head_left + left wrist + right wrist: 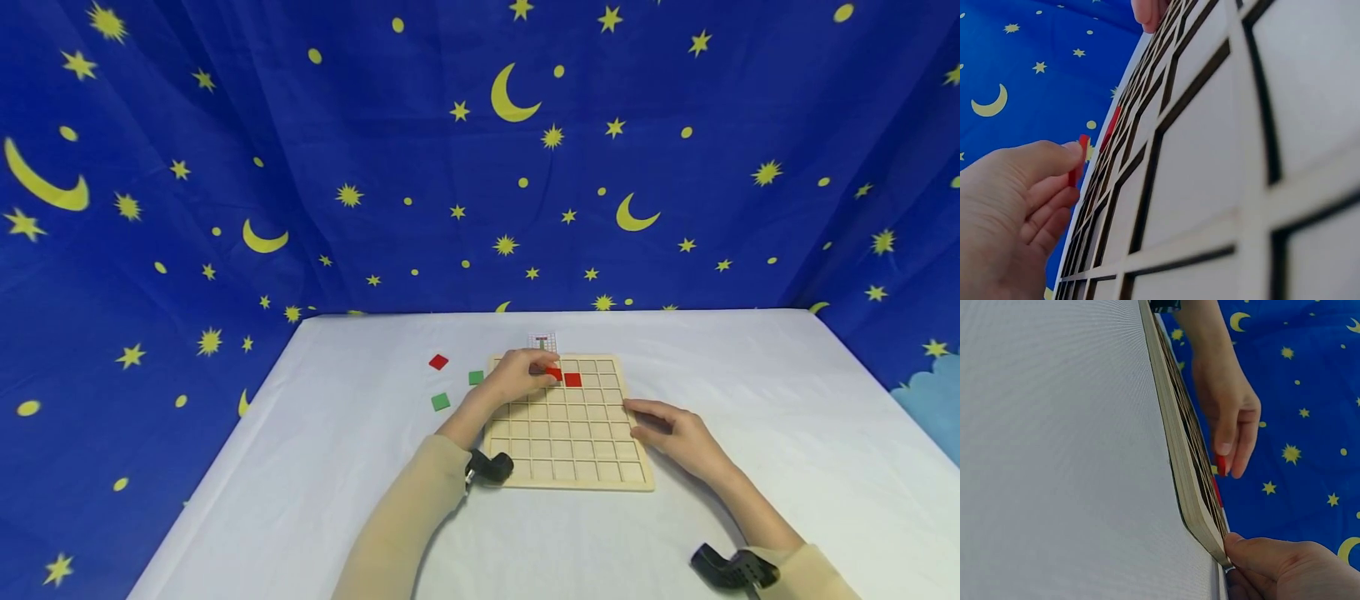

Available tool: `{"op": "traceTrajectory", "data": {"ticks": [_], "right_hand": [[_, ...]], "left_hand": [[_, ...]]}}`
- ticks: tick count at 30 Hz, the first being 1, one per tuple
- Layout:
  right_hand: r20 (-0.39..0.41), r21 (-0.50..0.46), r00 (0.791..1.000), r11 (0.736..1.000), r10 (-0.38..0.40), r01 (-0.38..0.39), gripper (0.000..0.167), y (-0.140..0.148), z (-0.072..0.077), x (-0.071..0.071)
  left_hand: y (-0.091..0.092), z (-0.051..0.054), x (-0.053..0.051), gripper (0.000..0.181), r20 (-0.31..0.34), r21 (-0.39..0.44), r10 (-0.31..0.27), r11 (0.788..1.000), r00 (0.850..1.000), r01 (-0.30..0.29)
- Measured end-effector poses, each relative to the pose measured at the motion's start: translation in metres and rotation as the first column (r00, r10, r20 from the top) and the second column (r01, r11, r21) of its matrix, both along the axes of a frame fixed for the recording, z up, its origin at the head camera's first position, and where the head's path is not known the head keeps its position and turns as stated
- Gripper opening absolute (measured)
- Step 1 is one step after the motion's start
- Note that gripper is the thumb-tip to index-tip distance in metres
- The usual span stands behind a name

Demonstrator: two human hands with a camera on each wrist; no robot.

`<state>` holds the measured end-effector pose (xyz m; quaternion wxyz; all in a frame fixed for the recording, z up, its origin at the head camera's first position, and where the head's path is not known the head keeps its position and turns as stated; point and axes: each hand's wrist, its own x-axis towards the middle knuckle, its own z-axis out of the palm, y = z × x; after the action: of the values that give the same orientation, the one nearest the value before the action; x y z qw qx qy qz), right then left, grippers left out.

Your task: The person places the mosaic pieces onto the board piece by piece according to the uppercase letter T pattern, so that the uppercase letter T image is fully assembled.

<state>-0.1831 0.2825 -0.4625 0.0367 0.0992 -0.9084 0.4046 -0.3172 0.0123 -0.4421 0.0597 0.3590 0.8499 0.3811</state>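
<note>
A wooden grid board [570, 482] lies on the white table. Between thumb and fingers my left hand [517, 377] pinches a red square tile [554, 374] over the board's far part; the left wrist view shows this tile [1084, 145] tilted, just off the grid. Another red tile [573, 380] sits in a cell right beside it, also seen as a red strip [1110, 128] in the left wrist view. My right hand [678, 437] holds the board's right edge, and in the right wrist view its thumb and fingers [1247, 550] grip the edge near a corner.
Left of the board lie a loose red tile [438, 362] and two green tiles [440, 402], [476, 377]. Behind the board's far edge is a small printed card [543, 342] with a grid pattern. A blue curtain [420, 167] with moons and stars hangs around the table [337, 400].
</note>
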Motion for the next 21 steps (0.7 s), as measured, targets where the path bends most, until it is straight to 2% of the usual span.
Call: {"op": "traceTrajectory", "data": {"ticks": [10,16,21], "right_hand": [[-0.011,-0.014,1.0,1.0,0.0,-0.001,0.044,0.0,0.0,0.001],[-0.015,-0.021,1.0,1.0,0.006,-0.006,0.044,-0.001,0.001,0.001],[-0.017,-0.027,1.0,1.0,0.007,-0.007,0.043,-0.001,0.0,0.001]], "left_hand": [[0.001,-0.009,-0.002,0.039,-0.062,-0.018,-0.002,1.0,0.998,0.001],[0.001,-0.012,-0.002,0.039,-0.103,-0.026,-0.005,1.0,0.995,0.002],[0.001,-0.012,-0.002,0.04,-0.11,-0.038,-0.003,0.999,0.994,-0.001]]}}
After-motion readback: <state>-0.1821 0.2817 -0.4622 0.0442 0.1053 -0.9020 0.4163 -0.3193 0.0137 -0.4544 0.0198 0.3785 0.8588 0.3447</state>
